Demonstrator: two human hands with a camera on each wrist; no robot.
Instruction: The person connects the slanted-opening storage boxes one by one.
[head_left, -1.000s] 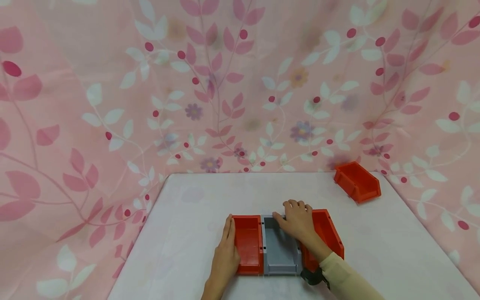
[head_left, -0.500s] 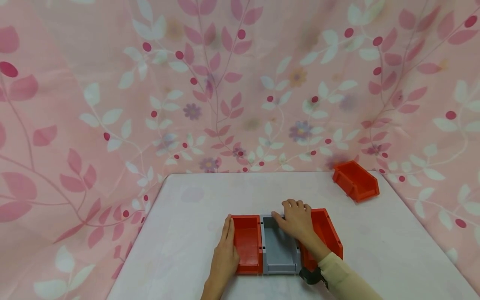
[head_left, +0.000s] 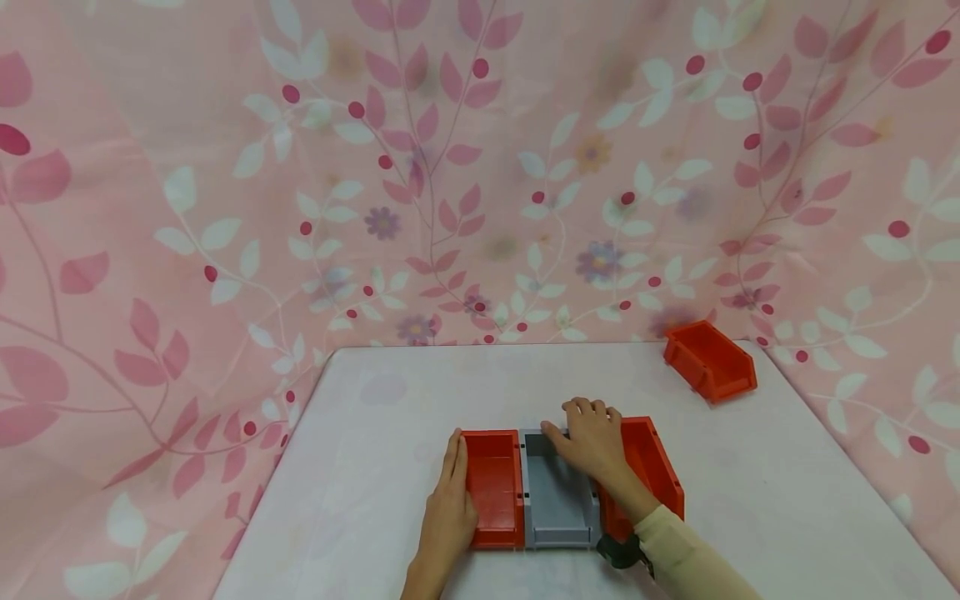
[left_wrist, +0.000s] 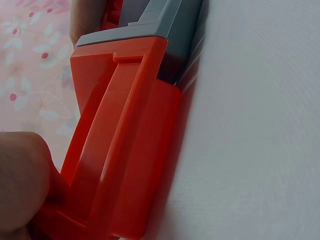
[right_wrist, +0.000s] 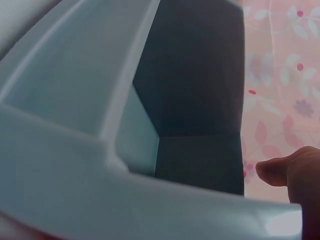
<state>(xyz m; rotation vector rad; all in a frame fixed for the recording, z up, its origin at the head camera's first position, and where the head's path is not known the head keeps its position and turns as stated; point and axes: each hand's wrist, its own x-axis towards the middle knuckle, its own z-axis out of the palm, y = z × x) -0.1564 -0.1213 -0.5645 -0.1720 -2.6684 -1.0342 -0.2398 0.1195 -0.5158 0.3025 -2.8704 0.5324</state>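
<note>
Three storage bins stand side by side on the table in the head view: a red bin at left, a grey bin in the middle and another red bin at right, set slightly askew. My left hand holds the left red bin by its outer side, fingers along the wall and thumb at the rim. My right hand grips over the back of the grey bin and the right red bin, thumb toward the grey one. In the right wrist view, the grey bin's inside is bare; the fingertips' contact is hidden.
A separate red bin sits turned at an angle near the table's back right corner. The white-covered table ends at a pink floral curtain behind and on both sides. A dark strap is on the right wrist.
The whole head view has drifted very slightly. Both hands and the bins keep the same positions relative to each other.
</note>
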